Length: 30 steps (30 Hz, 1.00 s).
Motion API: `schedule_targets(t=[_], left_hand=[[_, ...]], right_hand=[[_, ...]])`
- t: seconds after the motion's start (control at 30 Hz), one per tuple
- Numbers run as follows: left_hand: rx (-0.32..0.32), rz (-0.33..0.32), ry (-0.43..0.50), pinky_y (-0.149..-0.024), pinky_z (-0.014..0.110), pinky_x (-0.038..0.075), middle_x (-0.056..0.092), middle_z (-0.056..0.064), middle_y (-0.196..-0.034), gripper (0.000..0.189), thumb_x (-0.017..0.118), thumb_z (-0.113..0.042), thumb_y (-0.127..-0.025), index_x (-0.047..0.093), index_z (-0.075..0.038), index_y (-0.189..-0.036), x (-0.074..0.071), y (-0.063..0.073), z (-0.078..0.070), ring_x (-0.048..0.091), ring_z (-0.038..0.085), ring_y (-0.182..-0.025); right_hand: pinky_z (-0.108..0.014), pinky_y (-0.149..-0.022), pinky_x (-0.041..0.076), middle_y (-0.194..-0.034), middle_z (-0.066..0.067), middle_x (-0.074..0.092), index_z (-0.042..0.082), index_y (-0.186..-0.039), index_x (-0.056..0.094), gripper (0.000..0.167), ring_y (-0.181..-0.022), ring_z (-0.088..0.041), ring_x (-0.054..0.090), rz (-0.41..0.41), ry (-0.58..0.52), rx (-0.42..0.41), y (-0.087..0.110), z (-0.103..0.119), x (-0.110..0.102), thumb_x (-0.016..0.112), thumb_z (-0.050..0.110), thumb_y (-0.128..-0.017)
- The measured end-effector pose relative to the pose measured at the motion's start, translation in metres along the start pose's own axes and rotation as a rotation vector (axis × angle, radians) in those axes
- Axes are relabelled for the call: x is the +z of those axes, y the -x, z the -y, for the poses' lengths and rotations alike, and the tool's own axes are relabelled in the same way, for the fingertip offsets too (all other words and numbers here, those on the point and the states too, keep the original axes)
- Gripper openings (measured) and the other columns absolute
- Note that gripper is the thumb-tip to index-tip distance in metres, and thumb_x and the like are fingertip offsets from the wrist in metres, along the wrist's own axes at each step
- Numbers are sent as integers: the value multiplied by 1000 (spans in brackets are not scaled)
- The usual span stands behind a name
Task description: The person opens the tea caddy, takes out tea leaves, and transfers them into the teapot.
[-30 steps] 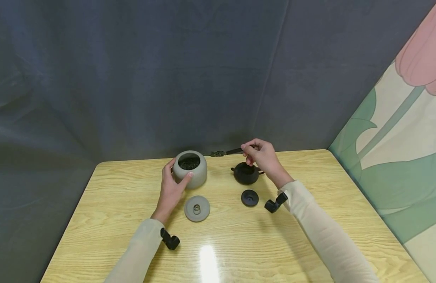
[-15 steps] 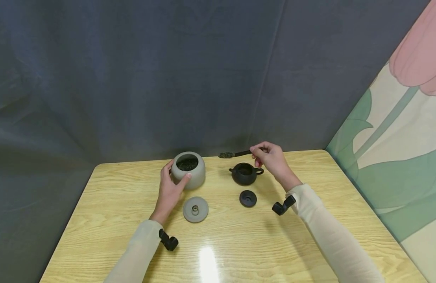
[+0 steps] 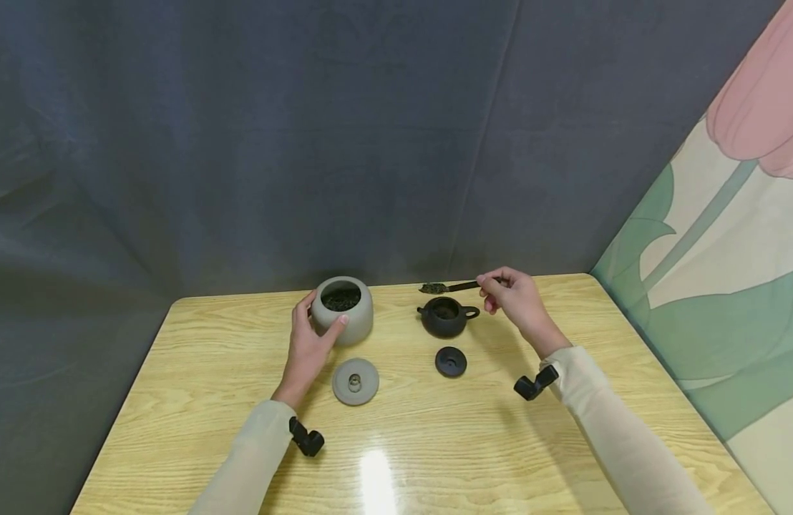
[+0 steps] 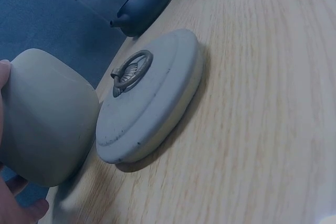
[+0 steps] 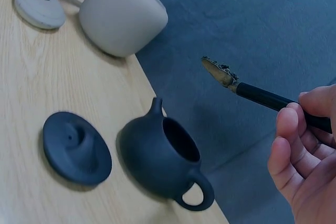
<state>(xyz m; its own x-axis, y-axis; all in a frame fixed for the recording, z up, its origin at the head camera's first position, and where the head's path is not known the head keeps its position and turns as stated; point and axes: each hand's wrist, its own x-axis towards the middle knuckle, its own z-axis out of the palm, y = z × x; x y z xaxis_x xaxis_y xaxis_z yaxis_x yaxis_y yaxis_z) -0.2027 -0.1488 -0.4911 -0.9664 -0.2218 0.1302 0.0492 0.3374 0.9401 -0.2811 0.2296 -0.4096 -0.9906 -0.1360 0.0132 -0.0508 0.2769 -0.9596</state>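
Note:
My left hand (image 3: 310, 348) holds a round grey tea canister (image 3: 358, 323) at the table's back, thumb and fingers on either side, its open mouth showing dark leaves. In my right hand (image 3: 516, 303) is a tea scoop (image 5: 260, 96) with a black handle, pinched between thumb and fingers. Dark tea leaves (image 5: 223, 69) lie heaped on its blade, which is level and raised above the far side of a small black teapot (image 3: 443, 325). The teapot stands uncovered, spout to the left and handle to the right.
The grey canister lid (image 4: 152, 95), with a metal ring on top, lies in front of the canister. A black teapot lid (image 5: 76, 148) lies in front of the teapot. Behind the wooden table (image 3: 242, 343) hangs a dark curtain (image 3: 274, 143); a floral panel (image 3: 744, 300) is on the right.
My right hand has moved to the right and slightly nearer, bringing the loaded scoop from beside the canister to above the teapot. My left hand keeps its hold on the canister.

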Motion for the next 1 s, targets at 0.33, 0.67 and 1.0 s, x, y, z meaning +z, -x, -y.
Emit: schedule_targets(t=[0.33, 0.67, 1.0], left_hand=[[7, -1, 6, -130, 58, 31, 26, 7, -172, 88, 76, -47, -99, 27, -24, -167, 0, -1, 0, 30, 31, -161], [0, -1, 3, -130, 57, 31, 26, 7, -172, 87, 75, -48, -99, 27, -25, -167, 1, -1, 2, 29, 31, -161], [-4, 3, 8, -130, 58, 30, 26, 7, -173, 87, 75, -49, -99, 26, -25, -168, 1, 0, 1, 29, 31, -162]], right_hand=[[-24, -64, 58, -81, 8, 69, -9, -126, 63, 37, -63, -5, 64, -32, 3, 21, 9, -15, -13, 63, 23, -109], [-24, -65, 58, -83, 6, 69, -9, -126, 63, 37, -65, -5, 64, -38, 17, 40, 13, -31, -20, 62, 25, -109], [-24, -65, 58, -83, 5, 69, -10, -127, 64, 35, -64, -6, 65, -38, 40, 56, 16, -42, -19, 61, 21, -109]])
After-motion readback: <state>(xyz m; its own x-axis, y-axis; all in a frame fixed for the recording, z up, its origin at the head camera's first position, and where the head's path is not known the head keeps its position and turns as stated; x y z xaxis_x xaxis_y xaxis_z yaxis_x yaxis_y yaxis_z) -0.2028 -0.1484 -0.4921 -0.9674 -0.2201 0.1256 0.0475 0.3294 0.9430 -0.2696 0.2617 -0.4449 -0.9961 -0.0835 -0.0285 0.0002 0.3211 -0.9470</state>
